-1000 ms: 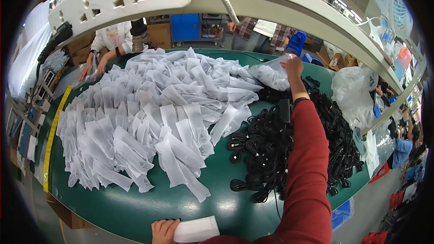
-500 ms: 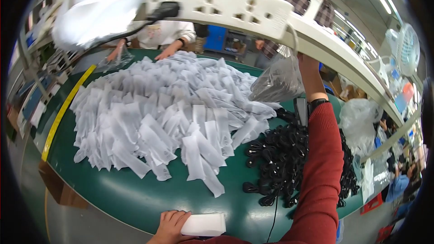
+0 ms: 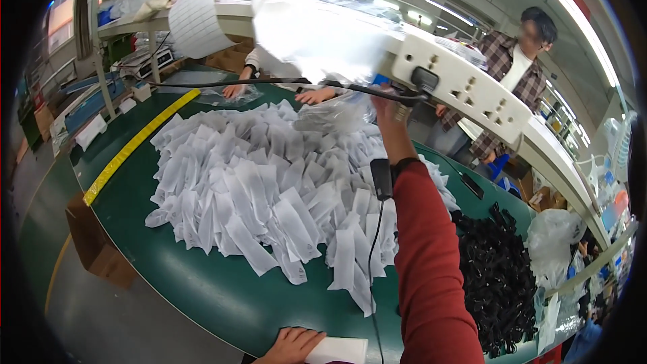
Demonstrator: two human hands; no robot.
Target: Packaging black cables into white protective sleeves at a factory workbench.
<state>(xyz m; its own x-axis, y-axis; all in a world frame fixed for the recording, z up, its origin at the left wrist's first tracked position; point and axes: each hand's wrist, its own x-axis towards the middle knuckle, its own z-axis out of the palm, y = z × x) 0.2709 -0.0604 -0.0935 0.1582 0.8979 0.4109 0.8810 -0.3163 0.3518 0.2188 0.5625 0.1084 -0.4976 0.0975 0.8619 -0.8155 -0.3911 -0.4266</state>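
Green tabletop [image 3: 202, 290] here, with a curved near edge and a decent bare stretch between that edge and the big heap of whitish, translucent flat sleeves [image 3: 269, 189]. There's a slimmer bare strip on the left too, between the heap and the bright yellow tape strip [image 3: 141, 145] along that edge. Right side's tighter: a tangled pile of black coiled cables [image 3: 495, 283] sits close to the edge, and a white multi-socket power strip [image 3: 465, 87] runs overhead.

The right hand [image 3: 393, 113] is way up near the far side, partly behind a black power cord [image 3: 290, 81]. A crinkly clear plastic bag [image 3: 337, 114] sits right at it, over the heap's far end, but I can't tell how its fingers are closed. A black boxy adapter [image 3: 382, 180] hangs by that wrist. The left hand [image 3: 295, 346] has its fingers bent, close together, over the left end of a flat white stack [image 3: 340, 349] at the near edge; can't tell how tightly.

Label-wise, some sleeves have faint little marks, too small to read.
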